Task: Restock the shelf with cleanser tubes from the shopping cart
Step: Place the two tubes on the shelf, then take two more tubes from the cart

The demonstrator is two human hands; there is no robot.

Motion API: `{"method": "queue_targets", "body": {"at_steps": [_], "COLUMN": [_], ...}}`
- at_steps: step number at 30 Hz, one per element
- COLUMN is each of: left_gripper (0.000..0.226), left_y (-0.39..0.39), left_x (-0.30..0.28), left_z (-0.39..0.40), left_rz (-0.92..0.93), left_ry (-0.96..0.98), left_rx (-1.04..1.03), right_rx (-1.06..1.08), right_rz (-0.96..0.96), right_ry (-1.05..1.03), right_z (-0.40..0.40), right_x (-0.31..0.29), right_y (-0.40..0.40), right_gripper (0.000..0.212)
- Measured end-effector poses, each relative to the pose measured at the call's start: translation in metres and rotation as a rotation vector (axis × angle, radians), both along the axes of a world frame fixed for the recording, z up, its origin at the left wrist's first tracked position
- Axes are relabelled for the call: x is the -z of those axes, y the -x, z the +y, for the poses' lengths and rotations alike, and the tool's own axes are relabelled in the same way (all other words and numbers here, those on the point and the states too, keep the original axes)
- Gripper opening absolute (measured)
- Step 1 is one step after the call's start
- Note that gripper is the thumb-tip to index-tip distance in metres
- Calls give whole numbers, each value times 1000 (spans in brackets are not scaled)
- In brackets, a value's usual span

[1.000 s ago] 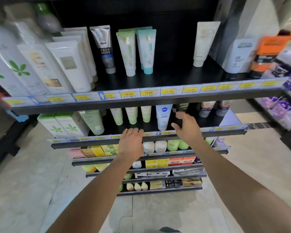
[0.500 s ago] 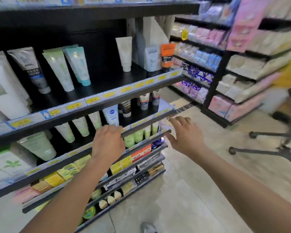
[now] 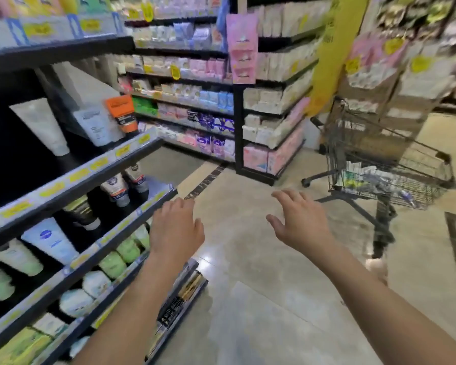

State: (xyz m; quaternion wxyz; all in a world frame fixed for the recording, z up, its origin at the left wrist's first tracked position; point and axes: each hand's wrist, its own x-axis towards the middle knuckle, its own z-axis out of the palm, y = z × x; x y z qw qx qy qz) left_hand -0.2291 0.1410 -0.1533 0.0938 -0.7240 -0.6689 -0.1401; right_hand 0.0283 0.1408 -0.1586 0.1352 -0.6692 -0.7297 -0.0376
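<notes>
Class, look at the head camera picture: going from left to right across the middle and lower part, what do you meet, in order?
Shelf with cleanser tubes → left hand → right hand → shopping cart.

Your left hand [image 3: 175, 229] and right hand [image 3: 302, 222] hang empty, fingers loosely spread, over the floor [image 3: 248, 299] beside the shelf [image 3: 90, 180] of tubes [image 3: 50, 243]. The cart [image 3: 385, 164] stands well apart to your right, blurred items in its basket.
</notes>
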Motion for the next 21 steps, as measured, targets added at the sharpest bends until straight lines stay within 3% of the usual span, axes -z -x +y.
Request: {"method": "queue_targets", "body": {"at_steps": [12,21], "left_gripper": [35,33], "left_y": [-238,-385], "left_x": [-2,23], "left_z": [121,202], "left_rz": [66,102], "left_ry": [-62,12], "left_rx": [286,502], "right_rx": [181,362], "right_rz": [67,119], "right_ry": [-42,-7], "right_z": [57,102], "right_x": [13,39], "right_y": [-221,-355], "right_gripper": [48,51]}}
